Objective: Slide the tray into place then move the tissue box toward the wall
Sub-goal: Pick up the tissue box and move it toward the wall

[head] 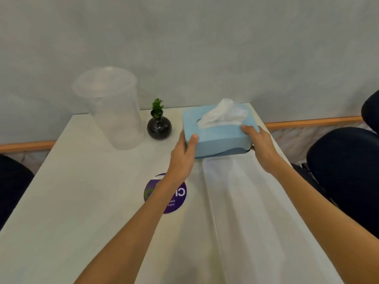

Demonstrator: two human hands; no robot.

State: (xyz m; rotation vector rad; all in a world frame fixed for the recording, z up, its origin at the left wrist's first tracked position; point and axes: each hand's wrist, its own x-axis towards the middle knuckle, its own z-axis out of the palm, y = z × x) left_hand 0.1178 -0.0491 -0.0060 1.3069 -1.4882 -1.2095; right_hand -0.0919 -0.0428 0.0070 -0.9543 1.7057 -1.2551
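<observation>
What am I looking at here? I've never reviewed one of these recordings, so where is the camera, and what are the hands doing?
There is no machine here. A person wears one wide-angle camera on the head, looking forward and down, so you see their own two bare arms reaching out.

Both hands are on a light blue tissue box with a tissue sticking out of its top. The left hand holds its left end and the right hand its right end. The box sits near the far edge of a pale table, close to the wall.

Also on the table: a clear plastic container, a small dark vase with a green sprig, and a round purple sticker. Dark chairs stand at the sides.
</observation>
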